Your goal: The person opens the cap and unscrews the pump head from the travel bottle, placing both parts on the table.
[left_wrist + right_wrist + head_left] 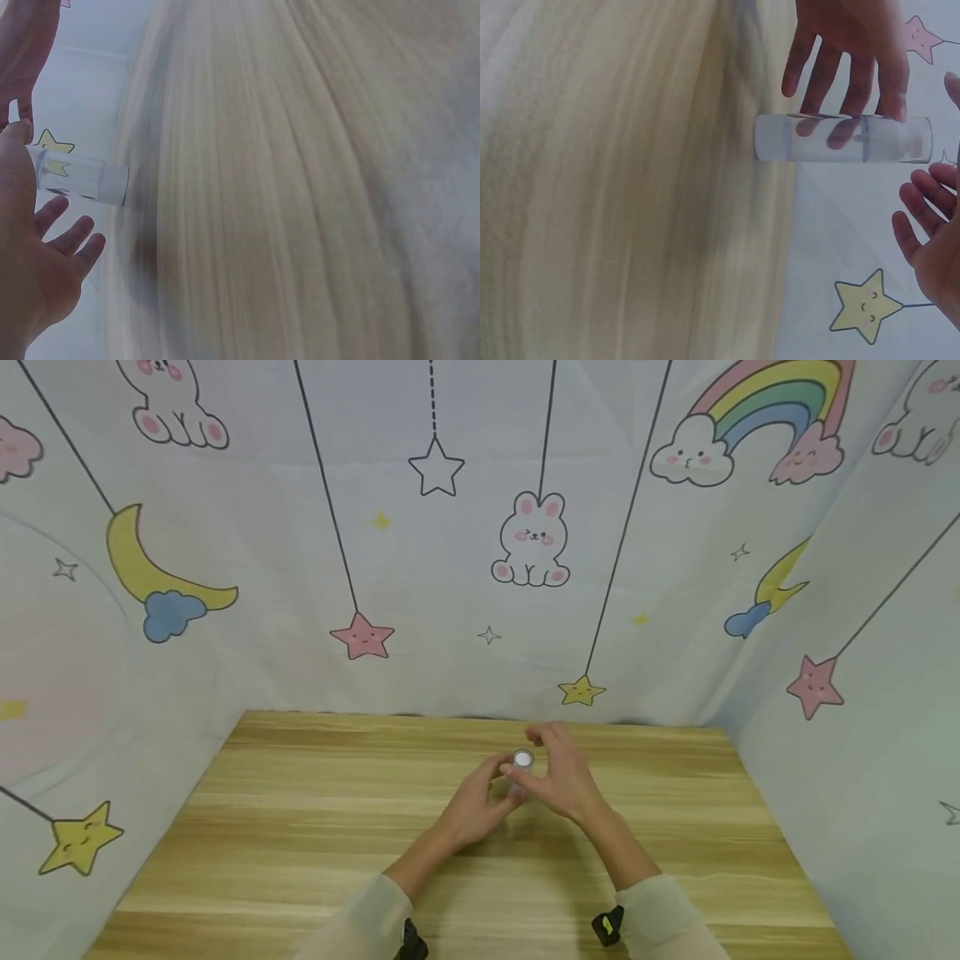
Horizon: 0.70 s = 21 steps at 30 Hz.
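Observation:
A clear cylindrical bottle [829, 140] with a white bottom end and a see-through cap [900, 140] is upright between both hands. From the head view I look down on its round top [522, 759]. My left hand [474, 807] holds the bottle between thumb and fingers; some fingers show through its clear wall in the right wrist view. Beside the cap is my right hand [564, 778], its fingers spread and loosely bent, apart from the bottle in the right wrist view. Whether the bottle's bottom touches the table cannot be told.
A wood-grain table [315, 827] lies under the hands. White cloth [450, 668] printed with stars, rabbits and moons hangs at its back and along both sides. Dark devices [607, 927] are strapped at the sleeve cuffs.

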Each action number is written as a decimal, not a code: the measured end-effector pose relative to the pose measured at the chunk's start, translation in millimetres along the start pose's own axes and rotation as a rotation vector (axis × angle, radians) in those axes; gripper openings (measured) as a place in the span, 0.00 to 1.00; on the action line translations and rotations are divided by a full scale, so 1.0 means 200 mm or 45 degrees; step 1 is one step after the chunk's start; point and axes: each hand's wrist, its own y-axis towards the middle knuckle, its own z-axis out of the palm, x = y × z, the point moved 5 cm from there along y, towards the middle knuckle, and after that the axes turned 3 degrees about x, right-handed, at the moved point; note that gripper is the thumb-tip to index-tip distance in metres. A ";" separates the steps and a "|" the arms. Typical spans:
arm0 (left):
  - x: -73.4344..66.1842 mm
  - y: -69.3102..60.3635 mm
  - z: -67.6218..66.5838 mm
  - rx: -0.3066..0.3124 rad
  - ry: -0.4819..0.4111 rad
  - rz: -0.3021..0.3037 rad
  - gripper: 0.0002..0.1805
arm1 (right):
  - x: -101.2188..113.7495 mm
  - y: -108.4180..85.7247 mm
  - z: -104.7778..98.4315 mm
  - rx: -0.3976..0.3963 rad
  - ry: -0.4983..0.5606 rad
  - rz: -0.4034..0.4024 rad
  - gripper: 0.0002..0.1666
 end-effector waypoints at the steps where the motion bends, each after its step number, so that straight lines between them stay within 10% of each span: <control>1: 0.00 0.00 0.00 0.003 -0.011 0.008 0.35 | 0.00 0.00 0.01 -0.015 0.016 -0.001 0.37; 21: -0.03 0.02 0.05 -0.076 -0.084 0.082 0.27 | -0.08 -0.04 0.06 -0.060 0.081 0.021 0.26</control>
